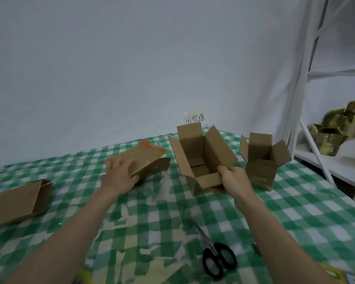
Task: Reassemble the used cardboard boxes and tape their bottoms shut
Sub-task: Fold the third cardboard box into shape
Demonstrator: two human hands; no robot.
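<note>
An upright open cardboard box [201, 156] stands at the table's middle back with its top flaps spread. My right hand [233, 180] grips its near flap, thumb inside. A collapsed flat box [143, 160] lies to its left; my left hand [120, 175] rests on it with fingers curled over its near edge. A smaller upright box [262, 160] with open flaps and tape on its side stands to the right. Another flattened box [16, 201] lies at the far left.
Black-handled scissors [216, 255] lie near the front on the green checked tablecloth [305, 212], which carries scraps of tape. A handwritten paper label [195, 118] is stuck to the wall. A white shelf rack [320, 140] at the right holds several taped boxes.
</note>
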